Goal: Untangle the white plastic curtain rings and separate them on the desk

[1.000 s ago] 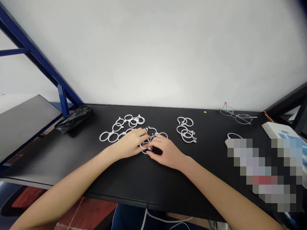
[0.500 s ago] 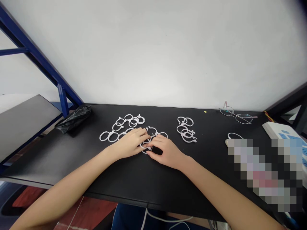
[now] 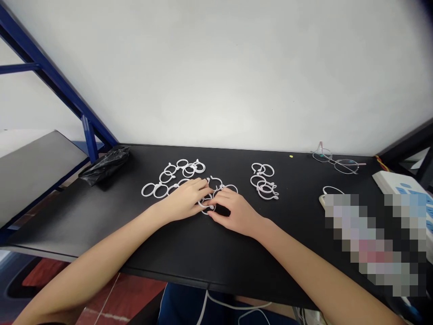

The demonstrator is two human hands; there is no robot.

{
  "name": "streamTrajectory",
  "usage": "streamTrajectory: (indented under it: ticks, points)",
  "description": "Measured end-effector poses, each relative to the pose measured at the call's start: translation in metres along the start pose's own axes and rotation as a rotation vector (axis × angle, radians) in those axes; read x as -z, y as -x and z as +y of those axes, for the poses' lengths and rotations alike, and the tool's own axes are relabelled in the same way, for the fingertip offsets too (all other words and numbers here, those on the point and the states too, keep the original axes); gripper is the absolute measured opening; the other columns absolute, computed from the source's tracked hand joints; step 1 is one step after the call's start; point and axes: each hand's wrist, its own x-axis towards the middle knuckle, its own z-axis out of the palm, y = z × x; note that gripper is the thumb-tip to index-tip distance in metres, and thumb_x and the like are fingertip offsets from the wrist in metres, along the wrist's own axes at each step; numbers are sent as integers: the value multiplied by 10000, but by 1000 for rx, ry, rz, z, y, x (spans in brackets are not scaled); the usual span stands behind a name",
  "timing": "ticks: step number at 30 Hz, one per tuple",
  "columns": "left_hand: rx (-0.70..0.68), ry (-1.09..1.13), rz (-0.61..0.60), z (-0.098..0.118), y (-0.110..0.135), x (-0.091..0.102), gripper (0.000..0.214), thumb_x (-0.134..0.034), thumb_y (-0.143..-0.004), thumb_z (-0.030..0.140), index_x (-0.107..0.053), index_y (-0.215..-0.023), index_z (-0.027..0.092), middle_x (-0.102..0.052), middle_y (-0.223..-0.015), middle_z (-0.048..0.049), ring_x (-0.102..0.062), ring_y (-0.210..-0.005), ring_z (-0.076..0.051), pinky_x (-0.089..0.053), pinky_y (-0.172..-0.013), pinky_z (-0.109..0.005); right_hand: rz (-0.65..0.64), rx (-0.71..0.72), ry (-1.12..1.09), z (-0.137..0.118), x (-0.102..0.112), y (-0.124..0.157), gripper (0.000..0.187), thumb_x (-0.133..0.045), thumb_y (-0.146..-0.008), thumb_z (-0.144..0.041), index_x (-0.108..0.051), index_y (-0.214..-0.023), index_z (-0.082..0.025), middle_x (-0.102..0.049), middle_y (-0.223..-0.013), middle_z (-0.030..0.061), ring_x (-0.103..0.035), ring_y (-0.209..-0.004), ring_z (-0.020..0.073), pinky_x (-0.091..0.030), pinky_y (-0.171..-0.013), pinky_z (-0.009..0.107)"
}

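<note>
My left hand (image 3: pixel 187 200) and my right hand (image 3: pixel 237 214) meet at the middle of the black table, each closed on a white plastic ring (image 3: pixel 204 206) with a knobbed end. The left fingers partly cover it, and the right thumb and fingertips pinch near its knob. Another ring (image 3: pixel 207 213) lies under the held one. Just beyond my right fingers are more white rings (image 3: pixel 231 185), some of them open with a gap. Left of my left hand runs a curved line of several rings (image 3: pixel 161 197), partly hidden by that hand.
A separate group of white rings (image 3: pixel 268 198) lies to the right. A crumpled black plastic bag (image 3: pixel 106 166) sits at the far left. Eyeglasses (image 3: pixel 347 166), a blurred-out object (image 3: pixel 368 246) and a white-and-blue box (image 3: pixel 399 187) are at the right. White cables (image 3: pixel 233 307) hang below the table edge.
The view has shifted very slightly. Both hands stay on the same ring in nearly the same place, with only slight finger movement.
</note>
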Motion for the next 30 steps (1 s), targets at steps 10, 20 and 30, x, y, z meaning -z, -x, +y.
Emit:
streamTrajectory:
  ticks: [10, 20, 30]
  points:
    - [-2, -7, 0, 2, 0, 1, 215, -451, -967, 279, -581, -1089, 159, -562, -965, -76, -537, -889, -205, -445, -805, -343, -2, 2, 1, 0, 0, 1, 159, -617, -864, -176, -675, -1011, -192, -668, -856, 29, -538, -805, 181, -471, -758, 319]
    - [0, -3, 9, 2, 1, 1, 195, -464, -957, 264, -581, -1081, 171, -563, -969, -72, -538, -884, -203, -445, -798, -336, 3, -2, -8, -1, 1, 0, 160, -613, -863, -170, -681, -1006, -195, -672, -848, 33, -542, -792, 180, -477, -753, 319]
    - [-6, -16, 12, 1, 1, 1, 194, -451, -960, 270, -581, -1064, 170, -559, -960, -73, -538, -882, -203, -445, -790, -335, -2, -12, -7, -2, 1, 0, 170, -619, -860, -173, -687, -1015, -184, -667, -849, 34, -542, -794, 178, -476, -751, 319]
